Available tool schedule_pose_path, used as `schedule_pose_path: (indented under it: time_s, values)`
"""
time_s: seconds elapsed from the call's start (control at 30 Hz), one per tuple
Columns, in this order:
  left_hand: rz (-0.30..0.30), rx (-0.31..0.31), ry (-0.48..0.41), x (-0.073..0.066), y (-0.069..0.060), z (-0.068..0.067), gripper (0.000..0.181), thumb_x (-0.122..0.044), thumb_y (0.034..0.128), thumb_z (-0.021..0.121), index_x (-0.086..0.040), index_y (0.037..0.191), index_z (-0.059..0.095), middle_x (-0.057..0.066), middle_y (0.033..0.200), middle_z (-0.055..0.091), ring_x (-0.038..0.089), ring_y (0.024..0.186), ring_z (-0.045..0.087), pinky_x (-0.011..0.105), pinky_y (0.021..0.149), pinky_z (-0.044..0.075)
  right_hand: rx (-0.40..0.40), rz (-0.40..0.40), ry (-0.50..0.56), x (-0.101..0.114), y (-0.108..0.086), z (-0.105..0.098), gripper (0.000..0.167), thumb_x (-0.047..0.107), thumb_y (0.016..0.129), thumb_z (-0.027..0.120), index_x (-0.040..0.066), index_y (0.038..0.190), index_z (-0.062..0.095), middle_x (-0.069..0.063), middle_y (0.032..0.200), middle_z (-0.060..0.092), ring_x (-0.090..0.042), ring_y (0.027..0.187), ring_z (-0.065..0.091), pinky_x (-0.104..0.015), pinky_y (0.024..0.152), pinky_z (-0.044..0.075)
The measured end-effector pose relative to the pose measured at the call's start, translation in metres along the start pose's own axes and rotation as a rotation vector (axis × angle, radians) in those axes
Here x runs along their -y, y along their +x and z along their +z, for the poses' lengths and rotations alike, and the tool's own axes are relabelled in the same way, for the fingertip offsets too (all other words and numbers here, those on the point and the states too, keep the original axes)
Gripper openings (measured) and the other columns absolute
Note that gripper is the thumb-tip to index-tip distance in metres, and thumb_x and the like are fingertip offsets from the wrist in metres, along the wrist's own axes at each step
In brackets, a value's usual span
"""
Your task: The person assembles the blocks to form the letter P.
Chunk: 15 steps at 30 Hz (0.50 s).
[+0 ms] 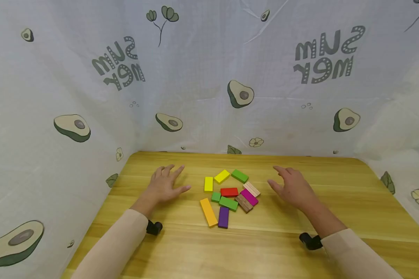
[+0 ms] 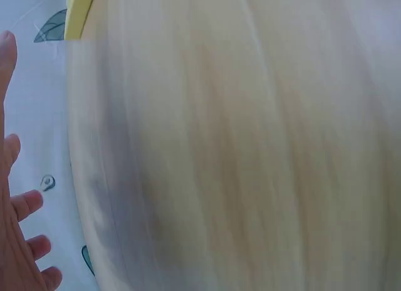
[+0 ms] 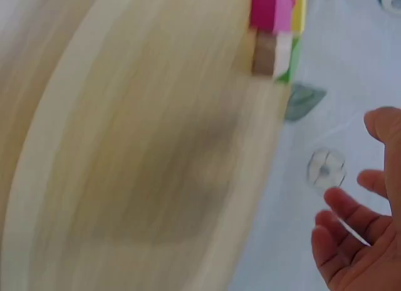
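Several coloured wooden blocks lie loose on the table between my hands. To their left my left hand [image 1: 164, 185] hovers with fingers spread, holding nothing; the yellow block [image 1: 208, 184] is among those nearest it. My right hand [image 1: 295, 190] is on the other side, also holding nothing, near the striped pale block [image 1: 251, 189] and the magenta block [image 1: 249, 197]. A red block [image 1: 229, 192], a brown block [image 1: 243, 204] and a green block [image 1: 228, 204] sit mid-cluster. At the near side are an orange block [image 1: 208, 212] and a purple block [image 1: 223, 217].
The wood-grain table [image 1: 195, 255] ends at a white curtain [image 1: 202, 128] printed with avocados, which hangs behind it and along both sides. A second yellow block [image 1: 222, 176] and a green block [image 1: 239, 176] lie at the far side of the cluster.
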<state>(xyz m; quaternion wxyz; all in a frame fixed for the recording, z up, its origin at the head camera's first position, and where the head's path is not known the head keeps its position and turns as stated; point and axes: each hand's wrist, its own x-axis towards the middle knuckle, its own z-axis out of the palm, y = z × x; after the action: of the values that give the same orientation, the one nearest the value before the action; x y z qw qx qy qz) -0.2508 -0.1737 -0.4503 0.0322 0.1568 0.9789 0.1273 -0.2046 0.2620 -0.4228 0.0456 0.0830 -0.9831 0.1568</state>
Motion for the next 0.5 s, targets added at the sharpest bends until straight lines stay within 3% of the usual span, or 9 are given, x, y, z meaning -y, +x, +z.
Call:
schedule_pose_path:
  time_s: [0.1, 0.2, 0.33, 0.5]
  values:
    - [0.021, -0.004, -0.033, -0.01, 0.003, 0.003, 0.076, -0.072, 0.0962, 0.048, -0.034, 0.16, 0.035, 0.015, 0.142, 0.05, 0.037, 0.12, 0.045, 0.053, 0.104, 0.039, -0.004, -0.089, 0.042, 0.027, -0.002, 0.009, 0.058, 0.036, 0.097, 0.069, 0.003, 0.143, 0.055, -0.02, 0.113, 0.066, -0.038, 0.103, 0.061, -0.057, 0.089, 0.054]
    - [0.043, 0.002, -0.106, -0.023, 0.007, 0.007, 0.064, -0.064, 0.0996, 0.05, -0.034, 0.156, 0.044, 0.009, 0.117, 0.057, 0.026, 0.097, 0.043, 0.04, 0.082, 0.04, 0.054, -0.162, 0.084, 0.058, -0.006, 0.019, 0.053, 0.036, 0.094, 0.074, 0.009, 0.138, 0.062, -0.009, 0.105, 0.065, -0.024, 0.091, 0.059, -0.044, 0.079, 0.056]
    - [0.073, 0.037, -0.207, -0.039, 0.014, 0.015, 0.054, -0.055, 0.1014, 0.055, -0.033, 0.15, 0.053, 0.003, 0.104, 0.058, 0.02, 0.09, 0.044, 0.034, 0.077, 0.042, 0.162, -0.263, 0.121, 0.096, -0.012, 0.04, 0.051, 0.041, 0.092, 0.076, 0.018, 0.136, 0.066, -0.002, 0.102, 0.061, -0.013, 0.087, 0.05, -0.03, 0.073, 0.048]
    - [0.117, 0.082, -0.235, -0.055, 0.023, 0.025, 0.047, -0.049, 0.1031, 0.056, -0.029, 0.145, 0.059, 0.001, 0.099, 0.057, 0.019, 0.088, 0.046, 0.033, 0.074, 0.043, 0.197, -0.374, 0.066, 0.126, -0.014, 0.065, 0.049, 0.048, 0.094, 0.07, 0.028, 0.138, 0.065, 0.0, 0.103, 0.058, -0.014, 0.093, 0.043, -0.031, 0.079, 0.039]
